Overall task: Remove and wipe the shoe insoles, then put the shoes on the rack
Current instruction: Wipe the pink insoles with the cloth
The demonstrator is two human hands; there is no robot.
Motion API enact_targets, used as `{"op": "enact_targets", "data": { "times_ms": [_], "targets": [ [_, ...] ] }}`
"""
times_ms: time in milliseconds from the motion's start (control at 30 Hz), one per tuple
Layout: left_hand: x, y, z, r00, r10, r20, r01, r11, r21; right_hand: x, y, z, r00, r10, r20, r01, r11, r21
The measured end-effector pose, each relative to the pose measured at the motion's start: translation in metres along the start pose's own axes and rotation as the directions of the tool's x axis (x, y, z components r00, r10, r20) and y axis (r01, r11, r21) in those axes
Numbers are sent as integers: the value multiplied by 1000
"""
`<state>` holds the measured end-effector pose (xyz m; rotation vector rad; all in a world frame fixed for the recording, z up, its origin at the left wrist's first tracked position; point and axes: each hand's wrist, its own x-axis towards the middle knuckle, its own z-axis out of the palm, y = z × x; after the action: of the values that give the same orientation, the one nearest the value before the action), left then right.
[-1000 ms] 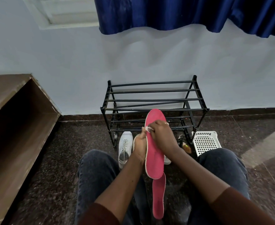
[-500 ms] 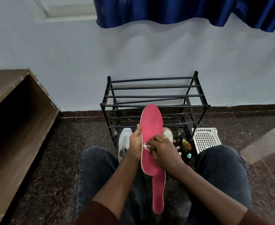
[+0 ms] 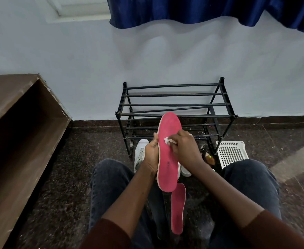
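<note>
A pink insole [image 3: 168, 155] stands upright between the knees, gripped along its left edge by the left hand [image 3: 151, 155]. The right hand [image 3: 185, 150] pinches a white wipe [image 3: 167, 140] against its face. A second insole [image 3: 178, 209] lies on the floor just nearer. White shoes [image 3: 140, 155] sit behind, before the black rack [image 3: 176, 105], its shelves bare.

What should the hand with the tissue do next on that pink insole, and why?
Probably stroke the tissue down toward the heel. The right hand presses it on the upper part of the held insole, which the left hand steadies by its edge; the lower half lies bare below the tissue. A second insole lies on the floor.
</note>
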<state>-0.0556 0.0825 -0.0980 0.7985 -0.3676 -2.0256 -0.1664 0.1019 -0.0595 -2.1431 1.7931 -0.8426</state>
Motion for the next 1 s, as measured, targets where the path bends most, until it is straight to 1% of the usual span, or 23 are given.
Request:
{"op": "enact_targets", "data": {
  "times_ms": [100, 200, 300, 367, 467, 567, 633, 700, 767, 867, 933, 1000],
  "targets": [
    [4, 4, -1, 999, -3, -33, 4, 999, 36, -27, -2, -4, 998, -37, 49, 36, 999, 19],
    [2, 0, 3, 998, -29, -49, 33, 997, 68, -30, 5, -6, 997, -28, 70, 27, 1000, 11],
    [0, -2, 11, 999, -31, -25, 33, 996, 87, -19, 10, -7, 999, -39, 4, 39, 998, -44],
    [-2, 0, 18, 1000, -20, -13, 22, 990, 138, -10, 8, -8, 998, -40, -49, 37, 996, -76],
    [-4, 0, 22, 999, 12, -38, -4, 976, 218, 9, 6, -8, 990, -8, -137, -7, 994, -108],
    [-5, -1, 19, 999, 15, -47, -3, 972, 236, 21, 6, -6, 979, 55, -197, -80, 990, -120],
    [-6, -1, 17, 998, 16, -62, -2, 978, 208, 22, 6, -4, 979, 105, -176, -123, 988, -95],
    [-7, 0, 14, 998, 10, -63, 1, 985, 174, 19, 7, -3, 986, 107, -131, -117, 991, -69],
    [-7, 2, 12, 998, 4, -55, 3, 991, 133, 7, 5, -4, 997, 56, -56, -59, 996, -61],
    [-5, 4, 7, 997, -6, -81, 15, 994, 110, -19, -3, -6, 998, -57, 28, 57, 998, -29],
    [-6, 3, 6, 996, -18, -90, 29, 992, 124, -29, -4, -7, 995, -88, 52, 87, 996, 13],
    [-8, 1, 6, 994, -11, -113, 27, 989, 149, -31, -2, -5, 996, -83, 41, 82, 997, 13]
  ]
}}
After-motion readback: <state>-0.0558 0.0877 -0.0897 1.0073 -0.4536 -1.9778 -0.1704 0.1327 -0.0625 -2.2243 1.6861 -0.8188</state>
